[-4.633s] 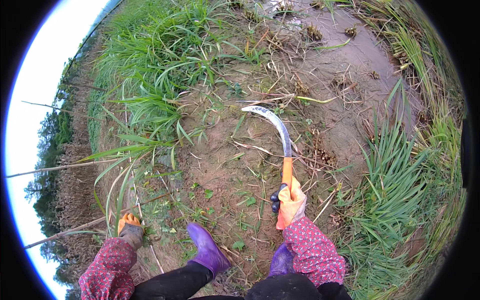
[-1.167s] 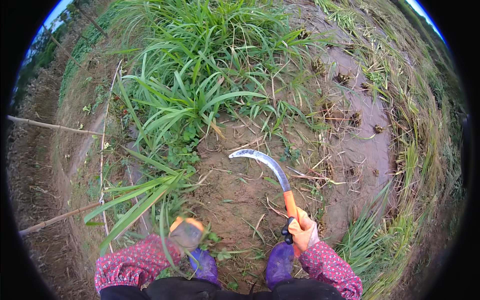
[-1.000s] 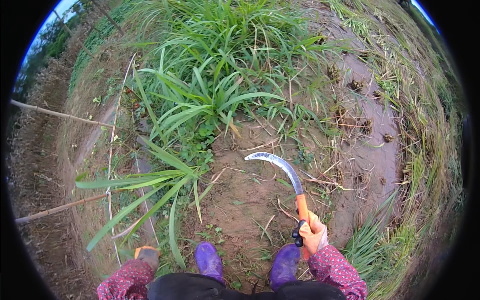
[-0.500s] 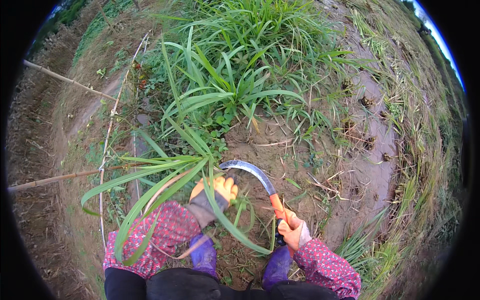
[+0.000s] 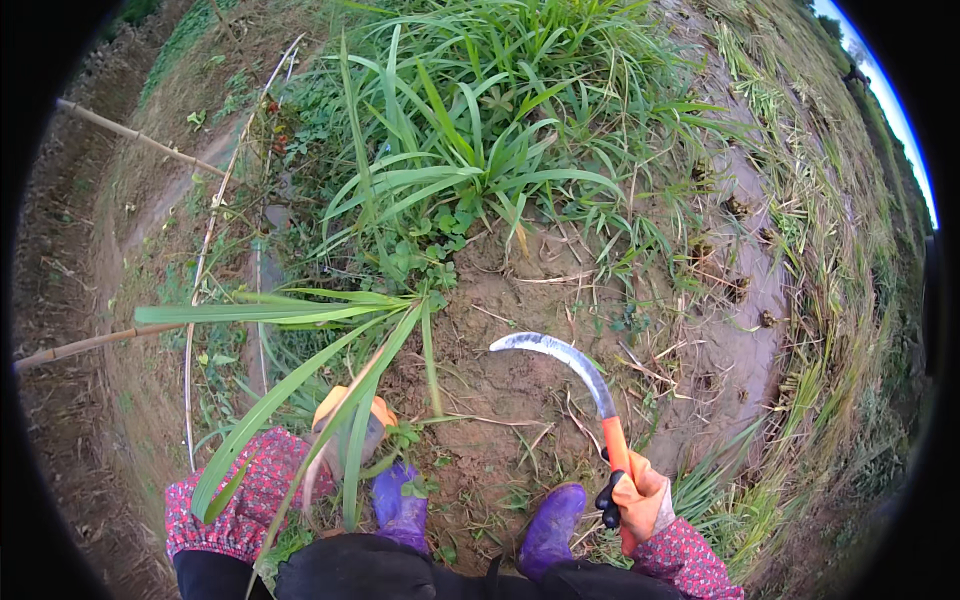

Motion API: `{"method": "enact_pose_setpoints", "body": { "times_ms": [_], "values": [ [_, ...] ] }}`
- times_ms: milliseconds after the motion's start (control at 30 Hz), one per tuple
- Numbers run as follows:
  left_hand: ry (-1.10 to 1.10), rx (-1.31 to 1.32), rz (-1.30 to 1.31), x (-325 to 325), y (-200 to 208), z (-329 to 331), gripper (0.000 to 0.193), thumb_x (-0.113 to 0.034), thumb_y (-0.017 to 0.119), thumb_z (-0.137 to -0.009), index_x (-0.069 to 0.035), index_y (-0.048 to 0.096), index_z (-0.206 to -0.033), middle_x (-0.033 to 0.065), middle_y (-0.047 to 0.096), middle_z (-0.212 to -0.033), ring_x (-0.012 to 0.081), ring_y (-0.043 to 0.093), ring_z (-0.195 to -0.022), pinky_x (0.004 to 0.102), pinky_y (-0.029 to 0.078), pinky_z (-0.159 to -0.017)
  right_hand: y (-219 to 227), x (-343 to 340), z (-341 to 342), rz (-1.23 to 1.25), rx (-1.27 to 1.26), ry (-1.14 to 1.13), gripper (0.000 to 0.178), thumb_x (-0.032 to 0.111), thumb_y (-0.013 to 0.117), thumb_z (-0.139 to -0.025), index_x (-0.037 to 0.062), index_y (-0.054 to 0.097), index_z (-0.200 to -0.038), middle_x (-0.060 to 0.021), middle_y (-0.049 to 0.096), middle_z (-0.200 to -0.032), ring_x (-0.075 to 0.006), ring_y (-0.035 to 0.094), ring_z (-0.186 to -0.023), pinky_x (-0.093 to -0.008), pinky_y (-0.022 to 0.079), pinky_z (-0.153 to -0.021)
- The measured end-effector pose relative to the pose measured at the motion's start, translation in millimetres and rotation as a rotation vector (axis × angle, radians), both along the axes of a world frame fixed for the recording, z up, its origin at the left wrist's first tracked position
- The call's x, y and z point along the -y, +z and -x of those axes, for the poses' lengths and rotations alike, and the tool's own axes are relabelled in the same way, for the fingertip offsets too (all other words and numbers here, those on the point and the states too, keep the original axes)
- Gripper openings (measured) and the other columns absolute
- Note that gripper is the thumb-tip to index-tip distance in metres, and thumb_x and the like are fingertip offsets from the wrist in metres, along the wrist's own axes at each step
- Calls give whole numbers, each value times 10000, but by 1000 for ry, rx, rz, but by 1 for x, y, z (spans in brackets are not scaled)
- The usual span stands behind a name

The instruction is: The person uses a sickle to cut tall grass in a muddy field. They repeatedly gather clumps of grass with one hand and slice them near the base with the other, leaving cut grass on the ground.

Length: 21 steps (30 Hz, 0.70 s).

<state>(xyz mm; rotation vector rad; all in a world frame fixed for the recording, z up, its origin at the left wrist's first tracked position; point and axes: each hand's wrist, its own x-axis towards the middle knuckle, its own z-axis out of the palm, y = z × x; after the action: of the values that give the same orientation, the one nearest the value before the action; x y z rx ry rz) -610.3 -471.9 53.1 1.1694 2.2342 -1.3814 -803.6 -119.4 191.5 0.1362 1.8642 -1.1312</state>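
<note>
My right hand [image 5: 645,497], in an orange-and-pale glove, is closed round the orange handle of a sickle [image 5: 570,362]. The curved metal blade points up and left, above bare soil and apart from any plant. At the left, my gloved left hand [image 5: 352,425] is low, beside a purple boot. Long grass blades [image 5: 265,405] pass in front of it and hide most of its fingers. Small leafy sprigs [image 5: 405,435] show against its right side; whether the hand grips them I cannot make out. The long blades fan out from one point above the hand.
Dense green grass [image 5: 480,150] grows ahead. Bamboo poles [image 5: 215,215] form a low frame at the left. A muddy strip [image 5: 745,320] with cut stubble and flattened straw lies at the right. My purple boots [image 5: 552,525] stand on the soil.
My left hand has drawn back down and left from near the grass base. My right hand has moved right and down, taking the sickle blade away from the left hand.
</note>
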Motion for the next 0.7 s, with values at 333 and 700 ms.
{"method": "enact_pose_setpoints", "body": {
  "times_ms": [333, 700],
  "values": [
    [911, -363, -842, 26, -10, 122, 97, -169, 545, -759, -80, 547, -797, 43, 559, -707, 214, 571, -658, 334, 458, -629, -16, 113, 49, 33, -68, 131, 350, 177, 485, -919, 69, 450, -1250, 2, 535, -693, -72, 503, -506, -221, 404, -413],
    [1069, -90, -762, 50, -6, 165, 151, -155, 545, -808, -101, 682, -844, 42, 647, -781, 207, 655, -752, 341, 500, -589, -135, 161, -30, -156, -373, 383, 507, 205, 516, -875, 19, 397, -1332, -213, 624, -970, -265, 614, -803, -328, 482, -748]
  ]
}}
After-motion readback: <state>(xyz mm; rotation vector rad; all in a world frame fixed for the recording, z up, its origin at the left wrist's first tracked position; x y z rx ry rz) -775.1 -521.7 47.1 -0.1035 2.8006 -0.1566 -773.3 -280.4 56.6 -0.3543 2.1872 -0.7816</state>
